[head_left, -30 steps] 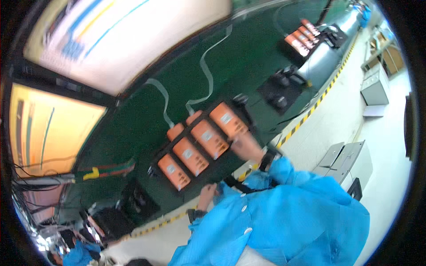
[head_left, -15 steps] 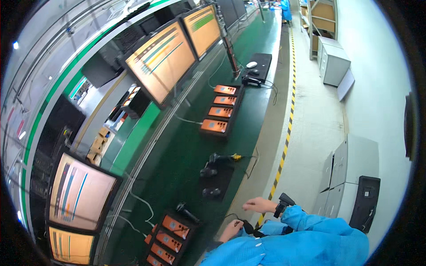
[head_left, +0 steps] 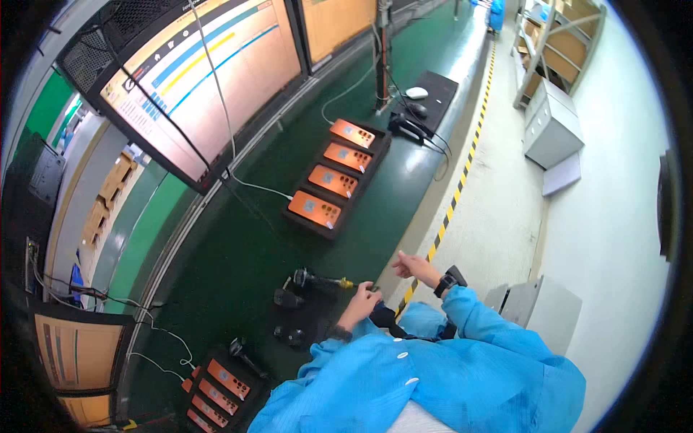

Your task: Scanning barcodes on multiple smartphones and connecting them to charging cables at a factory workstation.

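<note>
My left hand (head_left: 356, 309) is over the bench edge, its fingers bent together at the tips; a small dark bit shows there, too small to name. Close to its fingertips lies the yellow-marked cable end of a black handheld scanner (head_left: 306, 278). To the right, my right hand (head_left: 414, 268) hangs over the floor beside the bench, fingers loosely curled and apart, with nothing seen in it. Farther along the bench, a black tray (head_left: 337, 223) holds several orange phones (head_left: 315, 208). Another black tray with orange phones (head_left: 218, 396) lies at the near left, beside a second scanner (head_left: 247, 357).
The green bench (head_left: 249, 267) runs away from me. Monitors (head_left: 209, 79) stand along its left side. A black mat (head_left: 437, 90) carries a white mouse (head_left: 416, 93); a scanner (head_left: 410, 129) lies beside it. A striped floor line (head_left: 453, 202) and grey cabinets (head_left: 552, 126) are to the right.
My view has turned and moved forward along the bench, so the far tray looks nearer. Both hands appear higher in the picture. My right hand's fingers have gone from stretched to loosely curled.
</note>
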Tool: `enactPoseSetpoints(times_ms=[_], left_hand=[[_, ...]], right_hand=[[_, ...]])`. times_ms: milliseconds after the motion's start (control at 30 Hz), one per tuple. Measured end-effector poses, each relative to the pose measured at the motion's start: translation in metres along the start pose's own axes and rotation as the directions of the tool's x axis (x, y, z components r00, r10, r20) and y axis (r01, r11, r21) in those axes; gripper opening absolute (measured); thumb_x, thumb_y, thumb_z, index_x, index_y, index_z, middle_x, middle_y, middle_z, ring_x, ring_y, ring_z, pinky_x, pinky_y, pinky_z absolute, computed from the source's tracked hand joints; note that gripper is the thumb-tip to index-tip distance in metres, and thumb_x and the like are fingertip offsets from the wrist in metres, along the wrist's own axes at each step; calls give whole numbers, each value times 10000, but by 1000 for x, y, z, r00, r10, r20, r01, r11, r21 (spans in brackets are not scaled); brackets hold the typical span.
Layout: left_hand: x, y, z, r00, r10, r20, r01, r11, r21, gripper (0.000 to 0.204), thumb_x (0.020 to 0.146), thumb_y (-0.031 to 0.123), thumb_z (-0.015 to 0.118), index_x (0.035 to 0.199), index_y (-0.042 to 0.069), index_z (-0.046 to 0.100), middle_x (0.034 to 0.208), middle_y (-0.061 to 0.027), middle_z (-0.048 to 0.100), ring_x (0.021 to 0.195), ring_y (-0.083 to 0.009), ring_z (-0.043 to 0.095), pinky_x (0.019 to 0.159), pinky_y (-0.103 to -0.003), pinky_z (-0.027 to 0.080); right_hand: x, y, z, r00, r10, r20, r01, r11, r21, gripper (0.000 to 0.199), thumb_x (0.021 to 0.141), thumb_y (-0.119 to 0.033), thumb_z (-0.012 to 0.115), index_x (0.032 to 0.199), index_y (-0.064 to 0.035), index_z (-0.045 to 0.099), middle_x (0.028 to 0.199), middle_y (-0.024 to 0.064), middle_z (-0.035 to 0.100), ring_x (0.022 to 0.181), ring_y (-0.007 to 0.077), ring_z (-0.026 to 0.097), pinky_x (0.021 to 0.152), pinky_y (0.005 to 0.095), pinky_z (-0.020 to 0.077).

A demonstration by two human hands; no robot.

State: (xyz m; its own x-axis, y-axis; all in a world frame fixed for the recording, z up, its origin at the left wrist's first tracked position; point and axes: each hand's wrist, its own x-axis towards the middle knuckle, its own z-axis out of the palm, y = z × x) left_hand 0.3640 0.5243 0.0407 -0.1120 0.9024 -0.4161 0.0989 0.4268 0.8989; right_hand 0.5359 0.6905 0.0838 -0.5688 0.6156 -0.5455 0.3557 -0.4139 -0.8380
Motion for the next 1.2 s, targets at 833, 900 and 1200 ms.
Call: enactPoseSetpoints(times_ms=[833, 900, 1200], left_hand=[[165, 120, 120, 274, -725, -632, -162, 613, -773, 338, 926, 322, 528, 1093, 29, 546, 871, -124, 648, 782, -195, 631, 711, -327, 504], [179, 125, 108, 278, -704, -654, -174, 632, -755, 316, 926, 305, 531, 1074, 27, 557, 864, -114, 650, 760, -180, 628, 681, -308, 498], [325, 193, -65, 317, 132, -939, -5, 991, 137, 231, 873, 210, 601, 912, -11, 548, 880, -182, 560, 838, -359, 544, 746, -438, 428]], right_hand=[[504, -288, -103, 741, -604, 294, 643, 514, -567, 387, 885, -353, 546, 762, 9, 606, 748, 215, 608, 734, 418, 575, 643, 476, 444], [481, -297, -108, 722, -617, 312, 670, 512, -537, 365, 900, -336, 530, 792, 10, 567, 768, 223, 594, 752, 426, 563, 641, 479, 427], [473, -327, -113, 776, -509, 373, 616, 484, -621, 279, 947, -303, 429, 930, -37, 512, 771, 226, 594, 775, 453, 564, 666, 516, 440]])
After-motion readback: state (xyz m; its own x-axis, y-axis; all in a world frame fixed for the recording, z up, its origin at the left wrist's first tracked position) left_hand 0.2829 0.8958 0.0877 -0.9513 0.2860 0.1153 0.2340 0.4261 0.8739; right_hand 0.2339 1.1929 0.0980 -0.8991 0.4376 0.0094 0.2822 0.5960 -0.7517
